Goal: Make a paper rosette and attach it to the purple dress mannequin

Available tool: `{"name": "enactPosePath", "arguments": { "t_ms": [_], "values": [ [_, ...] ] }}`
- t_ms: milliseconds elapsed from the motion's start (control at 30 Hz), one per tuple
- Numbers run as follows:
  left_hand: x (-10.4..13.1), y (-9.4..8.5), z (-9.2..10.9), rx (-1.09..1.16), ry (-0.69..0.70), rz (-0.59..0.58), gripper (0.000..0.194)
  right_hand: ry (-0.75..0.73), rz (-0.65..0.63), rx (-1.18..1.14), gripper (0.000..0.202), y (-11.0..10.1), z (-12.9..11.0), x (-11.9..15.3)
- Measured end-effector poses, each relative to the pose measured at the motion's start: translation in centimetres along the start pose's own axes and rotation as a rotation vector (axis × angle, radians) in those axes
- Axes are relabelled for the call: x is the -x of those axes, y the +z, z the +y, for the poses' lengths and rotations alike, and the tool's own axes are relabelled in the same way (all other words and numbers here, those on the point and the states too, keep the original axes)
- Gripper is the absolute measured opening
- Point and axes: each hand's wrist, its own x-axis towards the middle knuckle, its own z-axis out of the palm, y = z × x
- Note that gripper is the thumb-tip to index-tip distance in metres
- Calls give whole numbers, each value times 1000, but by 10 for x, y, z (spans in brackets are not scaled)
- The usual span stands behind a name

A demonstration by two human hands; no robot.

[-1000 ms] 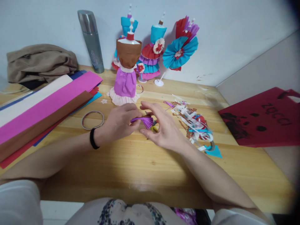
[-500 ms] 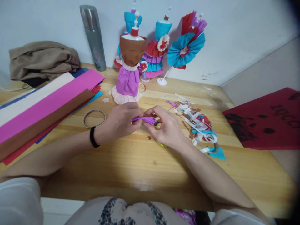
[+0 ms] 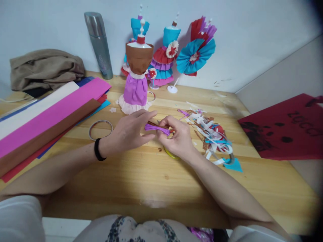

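Observation:
My right hand (image 3: 176,136) pinches the right end of a pleated strip of purple and brown crepe paper (image 3: 156,128). The strip is gathered narrow, with its folds fanning at the left end. My left hand (image 3: 130,131) is open at that end, thumb and fingers apart around it; whether it touches the paper I cannot tell. Below my right hand a yellow ring-shaped thing (image 3: 171,152) shows in part, mostly hidden. Behind my hands stands a small dress form (image 3: 136,89) in a brown paper top, purple skirt and pale ruffled hem.
More paper-dressed forms (image 3: 164,64) and a grey flask (image 3: 99,47) stand along the wall. Folded paper sheets (image 3: 52,112) and a brown cloth (image 3: 46,69) lie left, near a tape roll (image 3: 100,130). Paper scraps (image 3: 209,134) and a red bag (image 3: 285,129) are at the right.
My left hand has loosened from the pleated paper, and its fingers have spread. My right hand keeps its pinch on the other end, and more of the strip shows.

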Motion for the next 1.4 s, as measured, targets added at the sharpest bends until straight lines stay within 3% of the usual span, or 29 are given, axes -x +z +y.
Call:
{"name": "enactPosePath", "arguments": {
  "t_ms": [300, 533, 800, 1100, 1267, 1400],
  "values": [
    [-2, 2, 1, 352, -164, -70, 28, 94, -18, -88, 8, 3, 2, 1],
    [-3, -1, 12, 308, -188, -2, 22, 156, -15, -151, 7, 7, 5, 3],
    [-2, 1, 10, 261, -167, 47, 14, 139, -22, -154, 6, 7, 3, 3],
    [-1, 0, 7, 288, -190, 32, 11, 77, -45, -108, 5, 2, 2, 1],
    [-2, -1, 7, 324, -195, 5, 11, -62, -32, -87, 2, 0, 1, 0],
    [-3, -3, 8, 311, -204, -48, 12, -26, -51, -45, 6, 1, 1, 1]
  ]
}}
